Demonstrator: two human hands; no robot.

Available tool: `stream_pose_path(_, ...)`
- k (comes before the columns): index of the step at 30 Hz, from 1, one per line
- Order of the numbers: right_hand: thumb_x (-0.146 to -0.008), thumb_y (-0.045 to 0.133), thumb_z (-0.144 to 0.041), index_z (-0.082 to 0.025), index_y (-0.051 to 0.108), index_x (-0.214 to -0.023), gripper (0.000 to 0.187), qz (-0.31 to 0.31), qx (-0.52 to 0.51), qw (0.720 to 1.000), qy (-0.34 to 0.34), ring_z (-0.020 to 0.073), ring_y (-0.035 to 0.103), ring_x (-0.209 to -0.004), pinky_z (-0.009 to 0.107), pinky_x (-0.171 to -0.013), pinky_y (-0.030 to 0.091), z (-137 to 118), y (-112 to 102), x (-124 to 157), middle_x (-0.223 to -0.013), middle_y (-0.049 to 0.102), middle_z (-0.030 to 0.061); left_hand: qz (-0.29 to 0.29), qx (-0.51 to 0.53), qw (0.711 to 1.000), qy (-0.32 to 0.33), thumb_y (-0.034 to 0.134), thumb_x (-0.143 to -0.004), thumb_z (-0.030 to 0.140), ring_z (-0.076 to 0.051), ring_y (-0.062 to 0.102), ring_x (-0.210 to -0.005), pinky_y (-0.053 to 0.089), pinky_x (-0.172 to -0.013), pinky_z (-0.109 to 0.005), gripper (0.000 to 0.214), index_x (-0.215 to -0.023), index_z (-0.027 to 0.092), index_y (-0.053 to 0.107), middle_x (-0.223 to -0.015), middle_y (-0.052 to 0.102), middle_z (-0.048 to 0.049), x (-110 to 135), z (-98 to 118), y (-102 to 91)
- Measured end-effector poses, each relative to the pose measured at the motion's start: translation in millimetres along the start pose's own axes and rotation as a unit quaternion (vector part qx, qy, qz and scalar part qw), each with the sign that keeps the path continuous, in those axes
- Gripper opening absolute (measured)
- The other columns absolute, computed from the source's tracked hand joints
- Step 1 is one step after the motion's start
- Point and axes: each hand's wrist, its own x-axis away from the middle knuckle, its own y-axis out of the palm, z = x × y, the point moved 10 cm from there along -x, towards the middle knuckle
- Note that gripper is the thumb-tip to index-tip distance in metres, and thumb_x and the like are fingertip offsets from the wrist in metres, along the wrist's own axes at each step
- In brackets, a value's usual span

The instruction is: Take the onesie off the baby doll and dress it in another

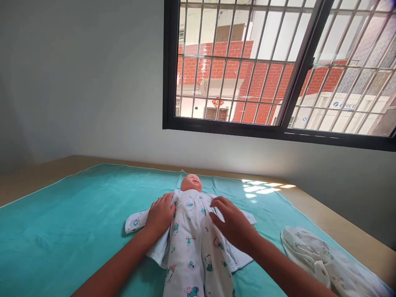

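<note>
A pale wall fills the upper left, above a wooden surface largely covered by a teal sheet. Left of centre, the white printed sleeve of a small top sticks out sideways on the sheet. Beside it, the person's left hand rests along the left edge of white printed trousers, its fingers close together and pointing away; whether it pinches any fabric cannot be told. In the middle, a doll lies on its back on the sheet, head toward the wall, with the trousers spread over its body, their gathered waistband just below its chin and their legs running toward the viewer. Whether the doll's legs are inside them is hidden. Above, stretching right, is a black-framed window with metal bars, red brick showing outside. The right hand is at the trousers' right edge, thumb and fingers spread wide apart, with the top's other side showing beneath. Farther right, sunlight patches brighten the sheet's far edge, and a crumpled white printed cloth lies nearer the viewer.
</note>
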Motion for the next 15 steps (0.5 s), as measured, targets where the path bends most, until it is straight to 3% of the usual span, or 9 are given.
stream_pose_path(3,-0.091,0.05,-0.027,-0.022,0.057,-0.112,0.023,-0.034,-0.04,0.997,-0.062,0.0206,0.055,-0.109,0.035,-0.094,0.046,-43,26,-35,-0.118,0.06,0.0071,0.014,-0.01,0.999,-0.042,0.031,-0.096,0.028,-0.027,0.062,-0.105,0.042,-0.087,-0.037,0.029,-0.113,0.019,0.053,-0.112,0.068,-0.0103,-1,-15,2.9)
stream_pose_path(7,-0.086,0.055,-0.025,-0.015,0.064,-0.104,0.022,-0.134,0.025,0.986,-0.094,0.0257,0.056,-0.11,0.037,-0.095,0.044,-62,76,-77,-0.113,0.063,0.0135,0.017,-0.025,0.993,-0.111,0.025,-0.098,0.032,-0.028,0.068,-0.089,0.04,-0.069,-0.033,0.029,-0.104,0.019,0.05,-0.095,0.072,-0.011,3,-42,0.3)
stream_pose_path(11,-0.077,0.063,-0.023,-0.014,0.069,-0.09,0.017,-0.216,0.044,0.969,-0.11,0.0264,0.063,-0.096,0.034,-0.084,0.047,-66,108,-111,-0.104,0.067,0.0137,-0.004,-0.035,0.988,-0.151,0.025,-0.097,0.032,-0.028,0.069,-0.081,0.035,-0.059,-0.031,0.028,-0.102,0.019,0.049,-0.091,0.072,-0.0113,2,-60,-3.7)
stream_pose_path(15,-0.065,0.07,-0.018,-0.019,0.072,-0.077,0.012,-0.27,0.02,0.957,-0.104,0.0176,0.062,-0.063,0.028,-0.062,0.046,-68,131,-135,-0.074,0.068,0.002,-0.016,-0.033,0.985,-0.168,0.023,-0.097,0.029,-0.029,0.069,-0.083,0.035,-0.057,-0.031,0.03,-0.105,0.019,0.05,-0.094,0.072,-0.0127,-1,-70,-5.8)
